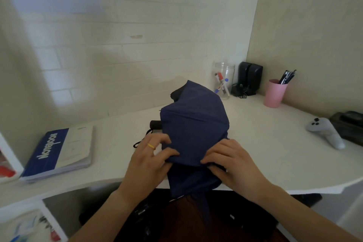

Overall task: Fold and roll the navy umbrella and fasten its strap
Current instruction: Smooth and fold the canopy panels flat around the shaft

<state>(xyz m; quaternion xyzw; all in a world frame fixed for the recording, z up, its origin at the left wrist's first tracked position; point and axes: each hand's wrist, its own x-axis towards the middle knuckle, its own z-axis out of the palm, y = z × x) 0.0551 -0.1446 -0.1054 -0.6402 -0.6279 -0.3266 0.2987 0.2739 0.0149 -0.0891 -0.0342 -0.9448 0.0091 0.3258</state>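
The navy umbrella (194,124) lies collapsed on the white desk (265,143), its loose canopy bunched up and hanging over the front edge. Its black handle (156,124) pokes out to the left, with a black wrist cord below it. My left hand (152,160), wearing a yellow ring, pinches a fold of navy fabric at the near left. My right hand (227,160) pinches the fabric at the near right. A narrow navy strap (203,205) dangles below the desk edge.
A blue and white notebook (59,153) lies at the left. At the back stand a clear jar of markers (224,79), black speakers (249,76) and a pink cup of pens (275,93). A grey controller (326,131) lies at the right.
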